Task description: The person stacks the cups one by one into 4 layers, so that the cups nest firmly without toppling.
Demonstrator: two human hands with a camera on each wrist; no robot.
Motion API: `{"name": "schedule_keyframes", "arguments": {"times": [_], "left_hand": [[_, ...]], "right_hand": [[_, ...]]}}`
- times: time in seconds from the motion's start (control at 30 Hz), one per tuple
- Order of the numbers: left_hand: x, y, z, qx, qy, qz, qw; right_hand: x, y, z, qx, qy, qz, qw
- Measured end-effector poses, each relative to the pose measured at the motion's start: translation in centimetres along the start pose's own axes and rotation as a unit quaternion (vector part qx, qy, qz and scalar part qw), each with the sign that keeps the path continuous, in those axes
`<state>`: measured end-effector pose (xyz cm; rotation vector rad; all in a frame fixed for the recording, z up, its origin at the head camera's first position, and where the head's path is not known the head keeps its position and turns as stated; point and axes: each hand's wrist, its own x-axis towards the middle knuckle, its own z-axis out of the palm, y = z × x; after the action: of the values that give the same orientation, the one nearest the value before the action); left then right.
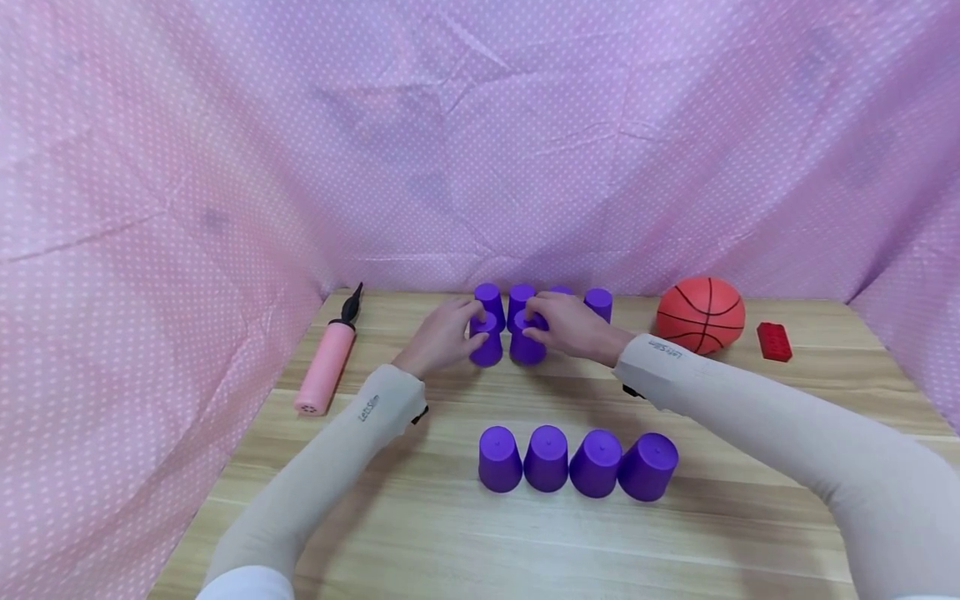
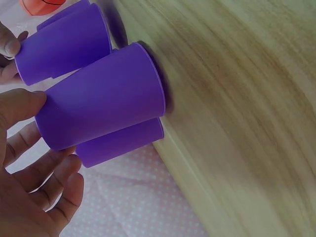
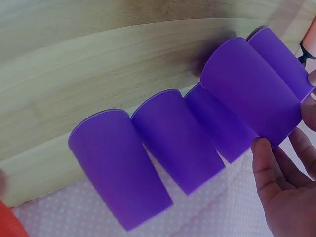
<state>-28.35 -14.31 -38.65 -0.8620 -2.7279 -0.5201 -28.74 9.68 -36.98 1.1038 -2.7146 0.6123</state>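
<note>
Upside-down purple cups stand on the wooden table. In the head view my left hand (image 1: 446,333) pinches the closed top end of one cup (image 1: 487,348), with thumb and fingers on either side. My right hand (image 1: 566,323) holds the neighbouring cup (image 1: 528,352) the same way, a small gap to its right. The left wrist view has the left hand's thumb (image 2: 29,103) on the top edge of its cup (image 2: 101,98). From the right wrist, the other cup (image 3: 249,91) shows between the fingertips (image 3: 261,148). Right behind both stands a back row of cups (image 1: 488,293), partly hidden by my right hand.
Nearer me, several more upturned purple cups (image 1: 547,460) form a side-by-side row. A pink hand pump (image 1: 327,367) lies at the left. On the right are an orange-red basketball (image 1: 701,317) and a red toy brick (image 1: 774,342). Pink dotted cloth (image 1: 480,167) hangs behind the table.
</note>
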Motion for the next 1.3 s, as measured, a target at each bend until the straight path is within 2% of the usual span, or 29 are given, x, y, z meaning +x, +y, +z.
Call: {"name": "schedule_keyframes", "arguments": {"times": [0.33, 0.7, 1.07, 1.17, 1.3], "left_hand": [[0.2, -0.4, 0.2, -0.002, -0.026, -0.024, 0.9994], [0.1, -0.6, 0.1, -0.007, -0.038, -0.041, 0.9984], [0.1, -0.7, 0.0, -0.009, -0.028, -0.032, 0.9991], [-0.1, -0.6, -0.3, -0.014, -0.014, -0.028, 0.9994], [-0.4, -0.1, -1.1, -0.021, 0.011, -0.005, 0.9997]], "right_hand": [[1.1, 0.0, 1.4, 0.002, -0.012, 0.009, 0.9999], [1.1, -0.2, 1.3, -0.01, -0.007, 0.012, 0.9998], [0.9, -0.2, 1.4, -0.034, 0.009, -0.022, 0.9992], [0.3, -0.3, 1.0, -0.022, 0.019, -0.031, 0.9991], [-1.0, -0.2, 0.0, -0.009, 0.039, -0.043, 0.9983]]}}
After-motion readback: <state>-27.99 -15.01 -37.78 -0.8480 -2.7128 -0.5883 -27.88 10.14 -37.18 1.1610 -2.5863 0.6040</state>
